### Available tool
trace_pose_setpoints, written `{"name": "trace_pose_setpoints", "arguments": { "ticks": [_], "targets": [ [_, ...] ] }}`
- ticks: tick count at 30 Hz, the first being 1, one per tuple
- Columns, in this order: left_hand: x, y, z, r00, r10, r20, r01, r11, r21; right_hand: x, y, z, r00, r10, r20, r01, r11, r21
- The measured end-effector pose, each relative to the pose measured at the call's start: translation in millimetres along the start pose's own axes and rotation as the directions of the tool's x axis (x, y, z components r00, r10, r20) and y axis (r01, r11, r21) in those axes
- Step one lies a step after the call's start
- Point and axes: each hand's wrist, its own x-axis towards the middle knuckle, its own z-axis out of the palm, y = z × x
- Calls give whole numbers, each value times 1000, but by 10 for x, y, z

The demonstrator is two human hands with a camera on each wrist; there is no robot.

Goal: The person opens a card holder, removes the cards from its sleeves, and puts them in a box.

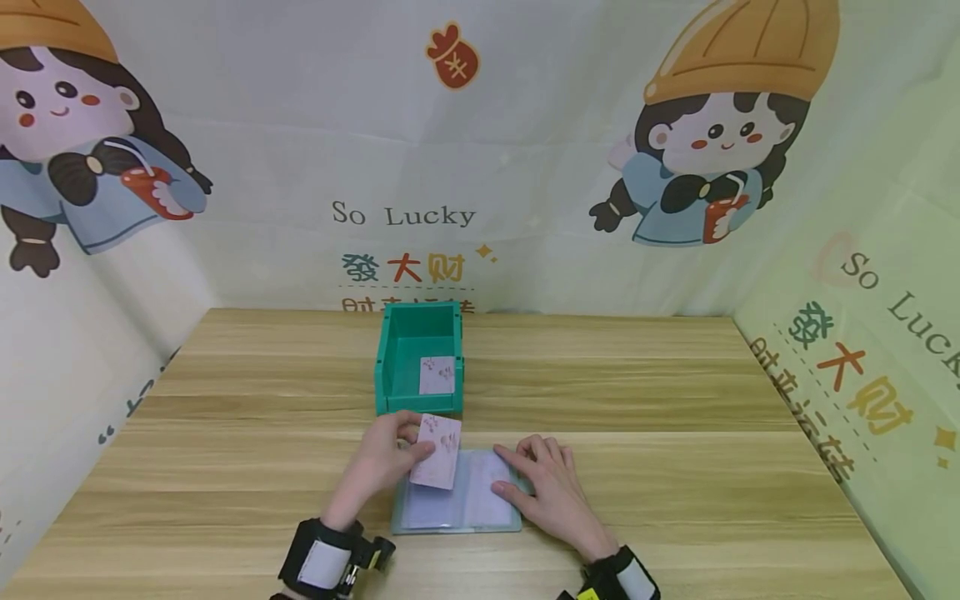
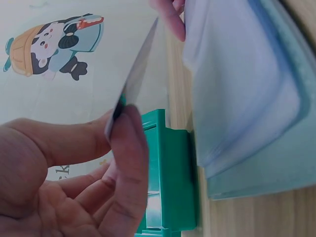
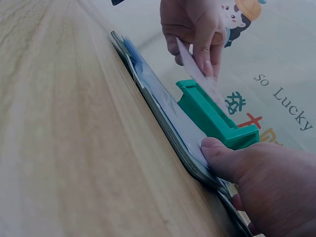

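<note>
My left hand (image 1: 386,454) pinches a pale pink printed card (image 1: 437,452) between thumb and fingers, above the left page of an open card album (image 1: 512,527). Nearly edge-on, the card (image 2: 139,66) shows as a thin sliver in the left wrist view. The album has clear plastic pockets and a pale blue-green cover. My right hand (image 1: 551,492) rests on its right page, fingers spread toward the far edge. In the right wrist view the thumb (image 3: 215,150) presses on the page. Just beyond the album stands a green bin (image 1: 381,392) holding another pink card (image 1: 437,375).
The album and bin stand on a wood-grain table (image 1: 637,375). A printed cloth backdrop (image 1: 540,267) with cartoon figures rises behind the table and along its sides. Black straps with small devices (image 1: 326,558) sit on both wrists.
</note>
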Motion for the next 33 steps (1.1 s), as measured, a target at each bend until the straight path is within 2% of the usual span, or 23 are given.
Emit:
{"name": "trace_pose_setpoints", "arguments": {
  "ticks": [6,10,15,19,23,28,33],
  "targets": [
    [176,0,-108,989,80,-127,-85,996,-35,-1,-1,7,1000,-6,-13,6,1000,-1],
    [330,-2,-179,969,117,-220,-122,992,-12,2,3,17,1000,-10,-21,10,1000,-2],
    [480,1,-226,946,132,-296,-132,991,19,-1,8,21,1000,-10,-17,10,1000,0],
    [567,26,-220,925,135,-354,-138,990,16,-5,6,12,1000,-5,-6,5,1000,3],
    [670,54,-180,897,149,-417,-148,988,34,-7,-1,3,1000,0,3,0,1000,10],
    [811,61,-102,872,169,-459,-147,986,83,-9,-5,-3,1000,2,7,-2,1000,9],
    [891,49,-12,863,224,-453,-172,973,154,-6,-9,-4,1000,3,9,-3,1000,6]
  ]
}}
